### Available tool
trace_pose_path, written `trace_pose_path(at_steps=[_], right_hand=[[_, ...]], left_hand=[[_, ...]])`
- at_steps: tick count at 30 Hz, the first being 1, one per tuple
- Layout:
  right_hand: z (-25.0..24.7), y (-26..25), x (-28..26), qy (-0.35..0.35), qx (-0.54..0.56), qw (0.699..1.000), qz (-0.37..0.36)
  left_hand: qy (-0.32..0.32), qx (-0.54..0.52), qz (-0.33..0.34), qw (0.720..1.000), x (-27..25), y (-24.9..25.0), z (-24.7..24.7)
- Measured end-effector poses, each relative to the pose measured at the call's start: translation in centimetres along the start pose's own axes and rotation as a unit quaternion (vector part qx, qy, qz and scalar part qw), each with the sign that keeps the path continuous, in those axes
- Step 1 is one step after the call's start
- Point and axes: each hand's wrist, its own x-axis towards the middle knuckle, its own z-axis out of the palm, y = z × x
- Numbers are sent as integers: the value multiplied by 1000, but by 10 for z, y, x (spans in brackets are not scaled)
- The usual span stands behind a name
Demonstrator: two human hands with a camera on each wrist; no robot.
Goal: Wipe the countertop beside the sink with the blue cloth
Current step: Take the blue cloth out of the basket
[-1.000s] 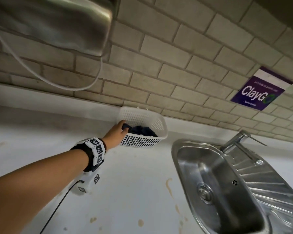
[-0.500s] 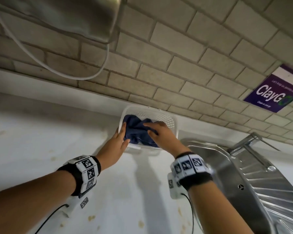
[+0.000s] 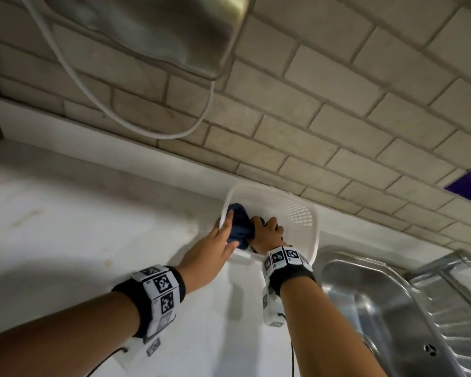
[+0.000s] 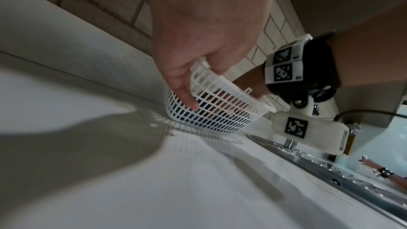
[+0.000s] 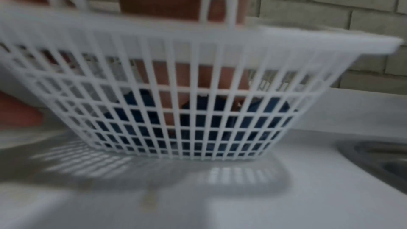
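A wall of pale brick tiles (image 3: pixel 324 110) fills the upper part of the head view, with a brushed metal fixture (image 3: pixel 152 25) mounted high on it and a white cable (image 3: pixel 136 123) looping below. Beneath runs a long white counter (image 3: pixel 65 227), marked with a few faint brownish stains. At the right a stainless steel sink (image 3: pixel 386 303) is set into it, its ribbed drainer beyond.

Against the wall, just left of the sink, stands a small white plastic basket (image 3: pixel 297 210) with slotted sides. Inside it, toward its left end, lies the blue cloth (image 3: pixel 238 227), bunched into a dark lump with no clear long axis.

Both forearms reach forward, each with a wristband carrying black-and-white markers. The left hand (image 3: pixel 215 248) holds the basket's left rim: its thumb rests on the outside wall, and its fingers (image 3: pixel 229 219) lie straight and close together over the rim, against the cloth. The right hand (image 3: pixel 267 232) is down inside the basket, touching the cloth's right side, with its fingers curled into the folds in a grip.

The cloth sits between the two hands, directly under the right one. The right hand is the nearer and looks placed to lift it straight up and out, while the left steadies the basket.
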Motion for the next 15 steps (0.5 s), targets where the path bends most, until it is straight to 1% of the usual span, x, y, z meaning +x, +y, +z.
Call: trace_pose_path(at_steps=[3,5,7,9,10,12,13,15], right_hand=[[-5,7,3,-9,39,999,-9],[-12,12,4,6,95,995,-13],[-21,17,3,46,149,988,-7],[-32,21,-1,101,200,975,-9],[-40,23,-7,126,227,966,-9],[-57,28,-18,175,298,938,-7],[-65,34,-22,196,342,919,-3],[-86,45,-36,217,423,880,-13]], left_hand=[[-21,27,-24,999,9,5,-6],[-33,30,-29,999,14,7,-10],[-40,36,-36,998,17,10,-12],[-43,44,-36,997,21,12,-13],[-43,47,-33,997,26,12,-13],[-43,45,-32,998,37,10,-11],[-43,40,-33,998,43,9,-11],[-37,36,-44,998,54,8,-9]])
